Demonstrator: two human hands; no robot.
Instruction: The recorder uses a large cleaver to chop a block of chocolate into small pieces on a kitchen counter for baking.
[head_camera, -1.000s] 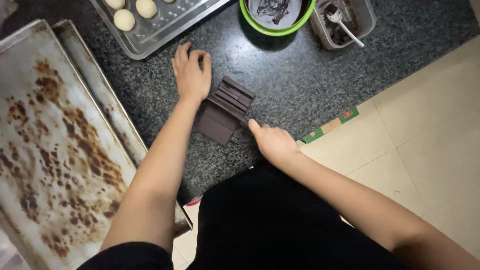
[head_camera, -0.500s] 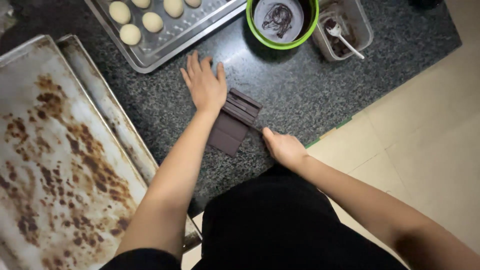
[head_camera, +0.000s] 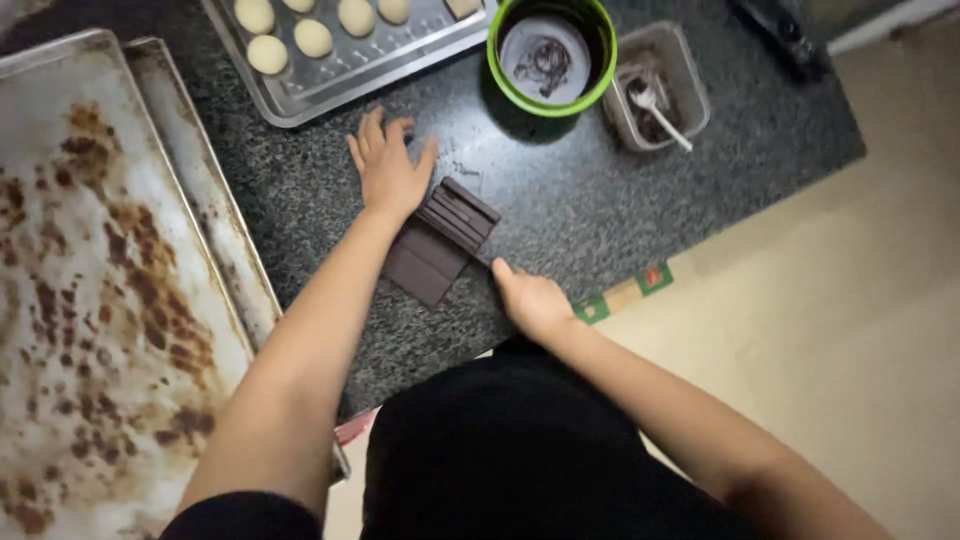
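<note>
Overhead, head view, one frame. Dark speckled stone table (head_camera: 600, 220), seen from above.

Item 1: dark brown ridged slab (head_camera: 440, 240), flat on the table near its front edge, lying between the two hands.

Item 2: left hand (head_camera: 388, 168), palm down on the table, fingers (head_camera: 372, 128) spread, heel of the hand touching the slab's far left corner.

Item 3: right hand (head_camera: 530, 298), at the table's front edge just right of the slab; fingers curled under, whether pressed together or pinching anything cannot be told.

Item 4: metal tray (head_camera: 330, 85) with pale round dough balls (head_camera: 290, 38), beyond the left hand.

Item 5: green bowl (head_camera: 592, 50) with dark smears inside, right of that tray.

Item 6: clear square container (head_camera: 690, 85) holding a spoon (head_camera: 662, 112), just beside the bowl.

Item 7: two large stained baking sheets (head_camera: 90, 300), stacked at the left.
</note>
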